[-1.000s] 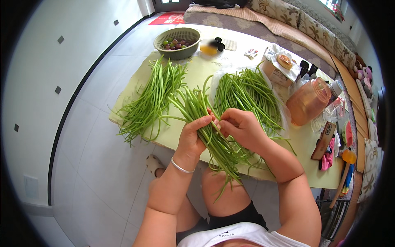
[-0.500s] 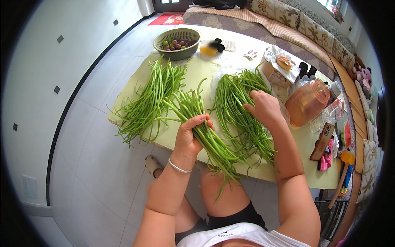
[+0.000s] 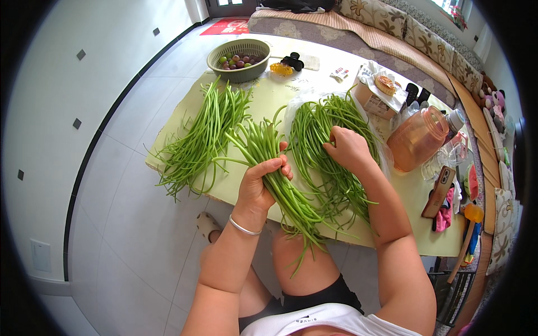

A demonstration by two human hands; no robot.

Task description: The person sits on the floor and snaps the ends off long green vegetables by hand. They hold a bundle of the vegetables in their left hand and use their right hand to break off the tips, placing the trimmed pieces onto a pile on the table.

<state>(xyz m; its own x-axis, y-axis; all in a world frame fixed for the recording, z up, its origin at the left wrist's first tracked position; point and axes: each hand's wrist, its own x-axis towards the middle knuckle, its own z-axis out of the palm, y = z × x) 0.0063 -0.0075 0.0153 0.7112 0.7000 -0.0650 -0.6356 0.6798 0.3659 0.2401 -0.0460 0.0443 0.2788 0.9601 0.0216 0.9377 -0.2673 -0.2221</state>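
Note:
My left hand (image 3: pixel 262 179) is wrapped round a thick bundle of long green vegetable stems (image 3: pixel 294 204), held above the table's near edge. The cut ends point up and away, and the thin ends hang over my knee. Over a second pile of stems (image 3: pixel 314 126), lying on a clear plastic bag (image 3: pixel 290 109), my right hand (image 3: pixel 352 150) has its fingers curled in a pinch among the stems. How many stems it grips cannot be made out. A third pile (image 3: pixel 204 134) lies at the left of the table, its thin ends hanging past the edge.
At the back left stands a green basket (image 3: pixel 259 68) of grapes, beside a yellow-and-black hair clip (image 3: pixel 282 69). On the right are a box (image 3: pixel 376 104) with a round pastry (image 3: pixel 385 85), a large jar (image 3: pixel 414 143) of pinkish liquid, and a phone (image 3: pixel 439 193).
My right hand has shifted slightly left over the pile, and its fingers have drawn closer together. The left hand keeps its bundle in nearly the same place.

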